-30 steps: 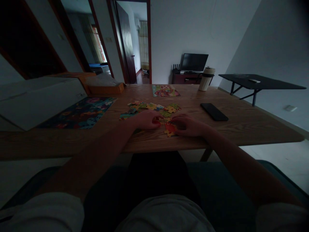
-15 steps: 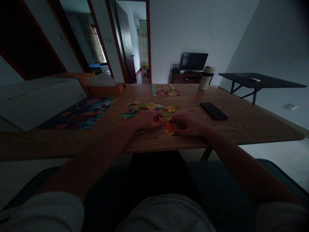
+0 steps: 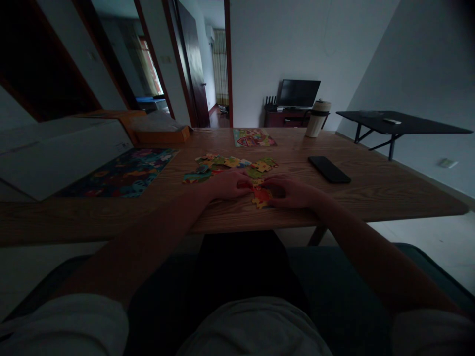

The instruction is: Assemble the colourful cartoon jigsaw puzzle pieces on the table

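While the room stays this dim, I log what I can make out from the head view.

Left hand: the left hand point(image 3: 227, 184) lies palm down on the desk point(image 3: 371, 193), fingers curled low over a small piece at its tips; I cannot tell whether it pinches the piece or only presses on it.

Right hand: the right hand point(image 3: 293, 193) rests flat beside the red-orange puzzle piece point(image 3: 261, 196), fingers half curled and touching its right edge; no closed grip that I can see.

Piece location: the red-orange puzzle piece sits between both hands, near the front edge of the desk, touching the near end of the loose puzzle pieces point(image 3: 232, 165).

Risk, edge: I judge that a push toward the body could slide the piece off the desk and into the lap, since it lies so near the rim.

Risk, scatter: a sweep of either wrist could knock the loose cluster apart, because the left forearm passes just beside it.

Risk, misfit: in this light, colours and tabs read poorly; I expect a forced join could bend a tab.

Risk, bystanders: the phone point(image 3: 329, 169) lies well apart to the right and the tumbler point(image 3: 317, 119) stands at the far side; I rate both as unlikely to be hit.
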`<move>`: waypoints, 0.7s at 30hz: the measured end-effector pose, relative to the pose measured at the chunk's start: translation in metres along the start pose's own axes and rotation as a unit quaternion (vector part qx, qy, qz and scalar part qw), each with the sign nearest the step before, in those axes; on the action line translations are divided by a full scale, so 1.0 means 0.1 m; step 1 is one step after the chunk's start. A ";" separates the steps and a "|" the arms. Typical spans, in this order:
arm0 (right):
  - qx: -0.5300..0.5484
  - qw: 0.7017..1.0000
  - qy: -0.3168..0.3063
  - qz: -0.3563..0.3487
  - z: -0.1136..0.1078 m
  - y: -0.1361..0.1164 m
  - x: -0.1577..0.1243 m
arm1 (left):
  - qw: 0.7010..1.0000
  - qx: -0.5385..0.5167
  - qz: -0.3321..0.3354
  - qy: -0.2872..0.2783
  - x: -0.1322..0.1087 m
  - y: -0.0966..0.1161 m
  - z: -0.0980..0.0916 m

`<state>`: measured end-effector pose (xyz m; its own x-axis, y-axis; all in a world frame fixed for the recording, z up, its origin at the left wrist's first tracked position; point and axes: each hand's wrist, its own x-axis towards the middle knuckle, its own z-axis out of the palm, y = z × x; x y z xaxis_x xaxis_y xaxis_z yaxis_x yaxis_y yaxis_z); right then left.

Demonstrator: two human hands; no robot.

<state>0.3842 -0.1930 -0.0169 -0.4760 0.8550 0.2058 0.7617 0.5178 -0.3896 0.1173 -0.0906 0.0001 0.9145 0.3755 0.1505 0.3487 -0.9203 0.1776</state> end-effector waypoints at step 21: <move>0.005 1.000 0.012 -0.004 0.01 -0.01 0.00 | 1.000 0.013 0.004 -0.010 -0.02 -0.02 0.01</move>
<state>0.3828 -0.1930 -0.0178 -0.4721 0.8510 0.2299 0.7532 0.5249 -0.3965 0.1153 -0.0892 -0.0016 0.9211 0.3663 0.1317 0.3465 -0.9258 0.1513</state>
